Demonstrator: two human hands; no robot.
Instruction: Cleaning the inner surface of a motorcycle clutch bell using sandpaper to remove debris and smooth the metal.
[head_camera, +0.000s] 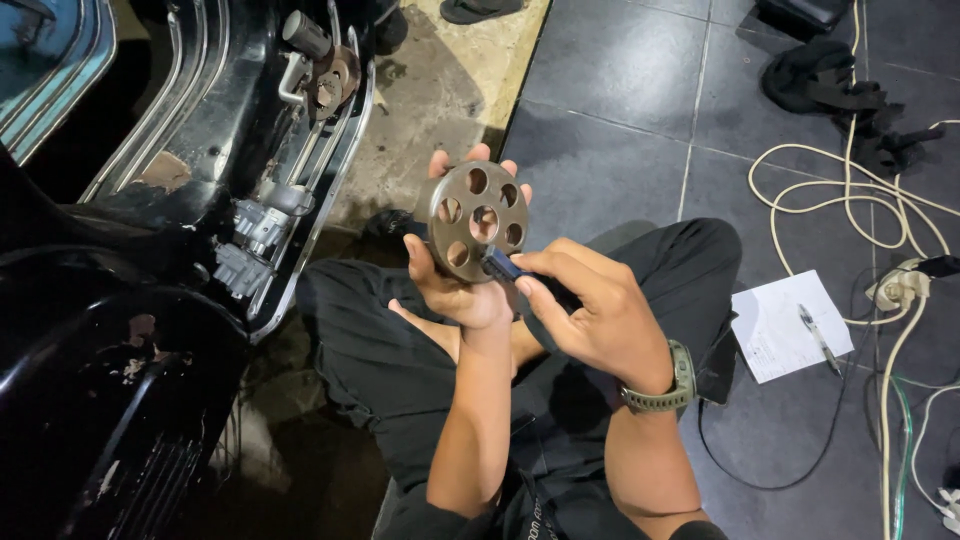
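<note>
Item: round metal disc (478, 221), grey-brown, pierced by a ring of round holes about a central hole. Position: held upright at the middle of the view, above the person's lap, flat face toward the camera.

Left hand (455, 280): closed about the disc. Thumb lies along the lower left edge of the disc; fingertips show over the top rim from behind. Palm sits under and behind the disc.

Right hand (590, 305): fingers curled shut round a small dark tool (505, 266) with a bluish tip. The tip touches the lower right edge of the disc. Thumb and forefinger pinch the tool near its front. An olive-green wristwatch (672, 385) sits on this wrist.

Surroundings: black trousers (400, 350) of the seated person, knees spread. To the left, the black body of a scooter (150, 250) with chrome floor strips and exposed metal parts. To the right, dark grey floor tiles (620, 120); on them a white sheet of paper (785, 325) with a pen (820, 340) lying on it, near the right knee. Cream-coloured cables (850, 195) loop across the tiles beyond the paper. A black cloth (830, 90) lies at the upper right, well apart from the hands.
</note>
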